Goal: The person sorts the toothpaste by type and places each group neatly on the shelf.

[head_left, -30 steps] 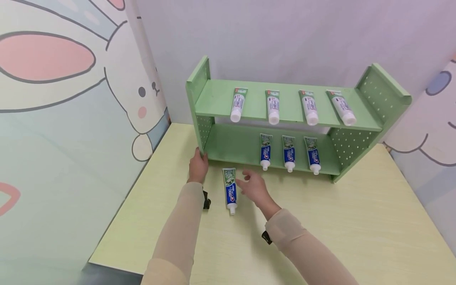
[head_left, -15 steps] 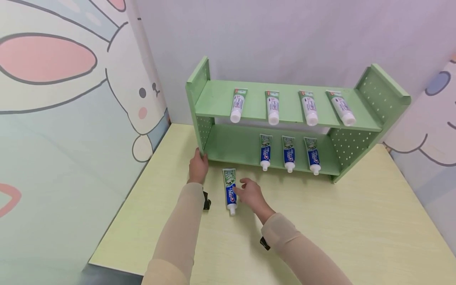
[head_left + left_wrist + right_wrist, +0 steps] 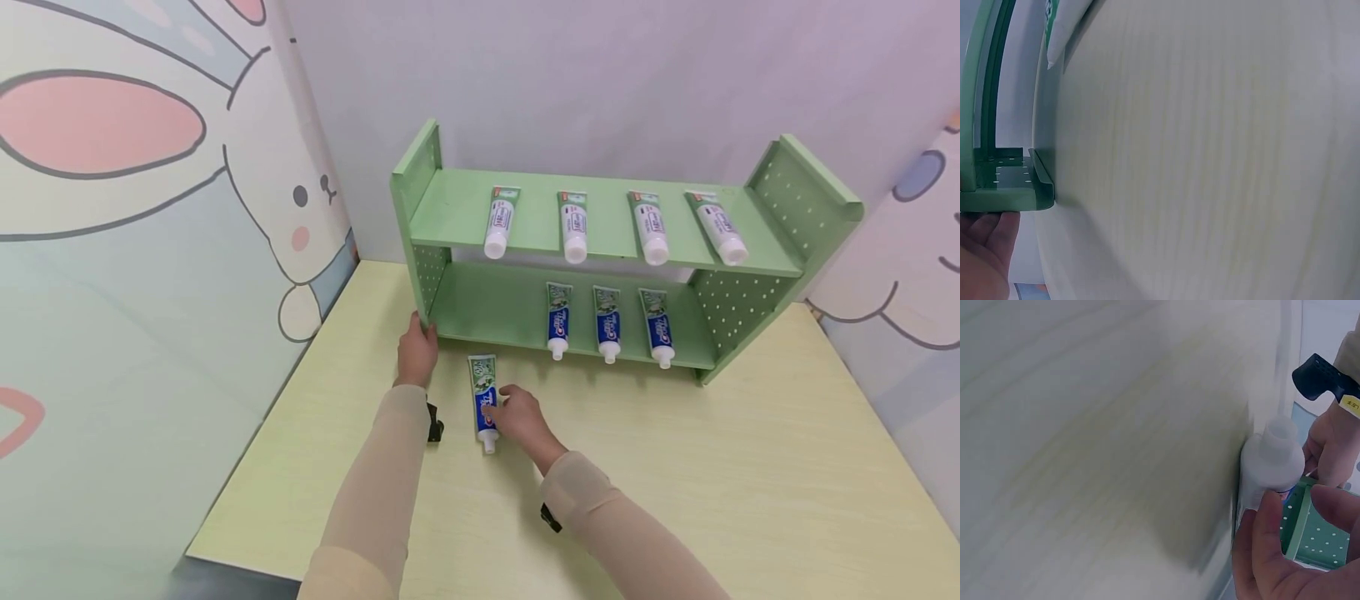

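Observation:
A toothpaste tube (image 3: pixel 485 400), green at its flat end and blue toward the white cap, lies on the table in front of the green two-tier rack (image 3: pixel 480 304). My right hand (image 3: pixel 521 421) is at the tube's right side, one digit overlapping its blue part. In the right wrist view, the right hand's fingertips (image 3: pixel 1268 503) are right at the tube's white shoulder (image 3: pixel 1269 465), with another digit spread apart. My left hand (image 3: pixel 417 354) holds the rack's left end panel at its lower front corner. Its fingers (image 3: pixel 1000 234) lie along the panel's outer side.
Several white-and-green tubes (image 3: pixel 574 227) lie in a row on the upper shelf, caps forward. Three blue-and-green tubes (image 3: pixel 608 323) lie on the lower shelf, toward its right. The pale wooden table (image 3: pixel 720 467) ends at a left edge beside a rabbit-printed wall (image 3: pixel 150 333).
My right hand has moved slightly left and toward me, down along the tube, and a digit now overlaps it. The left hand stays at the rack's panel.

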